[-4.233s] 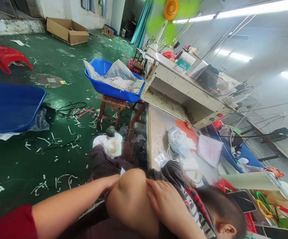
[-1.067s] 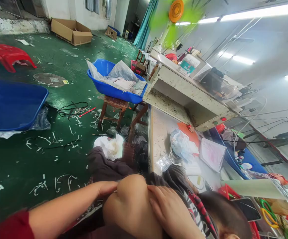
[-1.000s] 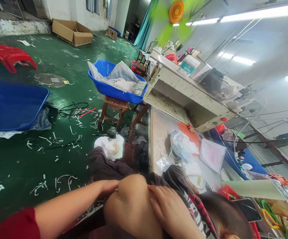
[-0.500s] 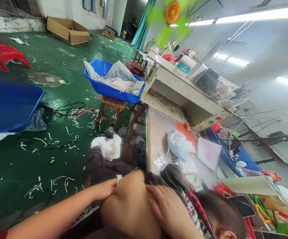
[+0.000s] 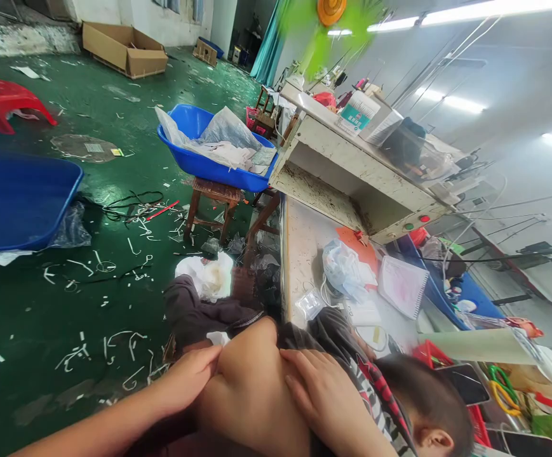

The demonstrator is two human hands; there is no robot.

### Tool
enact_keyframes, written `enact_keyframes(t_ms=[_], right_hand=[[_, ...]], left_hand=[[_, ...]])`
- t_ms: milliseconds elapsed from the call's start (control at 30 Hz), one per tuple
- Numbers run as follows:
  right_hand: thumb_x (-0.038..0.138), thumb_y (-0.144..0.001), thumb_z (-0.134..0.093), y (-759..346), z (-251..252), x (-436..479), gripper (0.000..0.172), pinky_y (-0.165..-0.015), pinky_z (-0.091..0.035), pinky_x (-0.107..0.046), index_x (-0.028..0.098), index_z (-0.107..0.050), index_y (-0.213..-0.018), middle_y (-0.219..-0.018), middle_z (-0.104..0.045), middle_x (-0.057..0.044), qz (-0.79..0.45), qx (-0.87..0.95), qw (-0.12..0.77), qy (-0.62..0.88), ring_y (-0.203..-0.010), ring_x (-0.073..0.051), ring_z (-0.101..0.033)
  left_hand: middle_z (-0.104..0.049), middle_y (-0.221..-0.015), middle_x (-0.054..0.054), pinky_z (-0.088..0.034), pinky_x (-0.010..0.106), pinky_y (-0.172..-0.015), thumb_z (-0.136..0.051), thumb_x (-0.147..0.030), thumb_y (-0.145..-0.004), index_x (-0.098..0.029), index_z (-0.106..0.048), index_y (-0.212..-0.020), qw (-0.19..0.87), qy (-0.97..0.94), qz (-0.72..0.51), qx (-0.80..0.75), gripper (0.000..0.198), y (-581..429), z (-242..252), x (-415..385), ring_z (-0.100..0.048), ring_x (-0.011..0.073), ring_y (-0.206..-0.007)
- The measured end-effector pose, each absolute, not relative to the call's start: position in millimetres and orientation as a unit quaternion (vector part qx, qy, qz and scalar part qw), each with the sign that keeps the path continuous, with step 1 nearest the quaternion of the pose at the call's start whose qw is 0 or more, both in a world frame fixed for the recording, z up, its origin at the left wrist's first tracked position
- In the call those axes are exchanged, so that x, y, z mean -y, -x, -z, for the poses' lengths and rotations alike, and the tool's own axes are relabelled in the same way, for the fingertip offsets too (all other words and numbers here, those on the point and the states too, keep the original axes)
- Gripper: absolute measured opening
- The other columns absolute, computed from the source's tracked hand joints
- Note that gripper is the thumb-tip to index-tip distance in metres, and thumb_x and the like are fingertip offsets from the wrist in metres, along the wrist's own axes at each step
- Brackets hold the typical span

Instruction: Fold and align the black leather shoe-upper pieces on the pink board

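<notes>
A person [image 5: 418, 387] lies face down across my lap, head toward the right. Their dark patterned shirt [image 5: 375, 397] is pushed up and their dark trousers [image 5: 199, 308] are lowered. My left hand [image 5: 192, 377] is closed on a small white tissue [image 5: 218, 338], held against the person's bare skin. Its fingertips are partly hidden. My right hand [image 5: 328, 397] lies flat on the person's back by the shirt hem, fingers stretched out and holding nothing.
Ahead is a worn table [image 5: 299, 254] with a plastic bag [image 5: 347, 270] and a notebook [image 5: 403, 285]. A blue tub [image 5: 228, 171] sits on a wooden stool [image 5: 213, 197]. White scraps litter the green floor [image 5: 127, 298]. A red basket [image 5: 430, 354] is at right.
The tissue at my left hand shows more, and that hand has shifted slightly. My right hand stays on the person's back. The camera view has tilted a little downward.
</notes>
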State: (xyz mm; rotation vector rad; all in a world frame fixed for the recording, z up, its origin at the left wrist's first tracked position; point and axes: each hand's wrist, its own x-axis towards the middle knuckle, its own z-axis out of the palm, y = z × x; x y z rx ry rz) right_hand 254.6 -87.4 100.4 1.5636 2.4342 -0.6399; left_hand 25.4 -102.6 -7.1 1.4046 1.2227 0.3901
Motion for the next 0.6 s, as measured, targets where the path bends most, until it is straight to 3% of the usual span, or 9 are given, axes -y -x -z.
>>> enact_keyframes(t_ms=[267, 433, 533, 600], right_hand=[[0.018, -0.087, -0.048, -255, -98, 88, 0.030, -0.090, -0.039, -0.036, 0.021, -0.056, -0.116, -0.108, -0.064, -0.004, 0.206, -0.829, 0.096, -0.512, -0.100, -0.022, -0.057], [0.019, -0.089, -0.046, -255, -96, 88, 0.030, -0.090, -0.039, -0.038, 0.020, -0.055, -0.118, -0.108, -0.064, -0.005, 0.199, -0.829, 0.103, -0.512, -0.101, -0.022, -0.057], [0.020, -0.089, -0.046, -256, -94, 88, 0.030, -0.090, -0.039, -0.038, 0.020, -0.055, -0.118, -0.108, -0.064, -0.005, 0.194, -0.831, 0.100, -0.512, -0.101, -0.022, -0.056], [0.020, -0.089, -0.046, -256, -92, 89, 0.031, -0.090, -0.039, -0.038, 0.019, -0.055, -0.119, -0.108, -0.064, -0.006, 0.178, -0.835, 0.096, -0.512, -0.101, -0.023, -0.057]], left_hand=[[-0.053, -0.071, 0.002, -0.032, 0.029, -0.066, -0.025, -0.041, -0.081, -0.021, -0.040, -0.065, 0.537, -0.590, -0.175, -0.578, 0.030, -27, -2, 125, -0.047, 0.0184, -0.070], [-0.049, -0.066, 0.000, -0.032, 0.026, -0.063, -0.031, -0.053, -0.077, -0.020, -0.042, -0.063, 0.583, -0.550, -0.210, -0.560, 0.038, -19, -20, 123, -0.045, 0.0157, -0.066], [-0.051, -0.064, -0.002, -0.036, 0.023, -0.058, -0.047, -0.056, -0.069, -0.020, -0.043, -0.068, 0.705, -0.350, -0.300, -0.538, 0.036, -13, -29, 121, -0.047, 0.0134, -0.061], [-0.056, -0.063, -0.001, -0.041, 0.025, -0.059, -0.063, -0.047, -0.060, -0.019, -0.049, -0.075, 0.767, -0.172, -0.375, -0.493, 0.035, -11, -33, 120, -0.054, 0.0157, -0.063]])
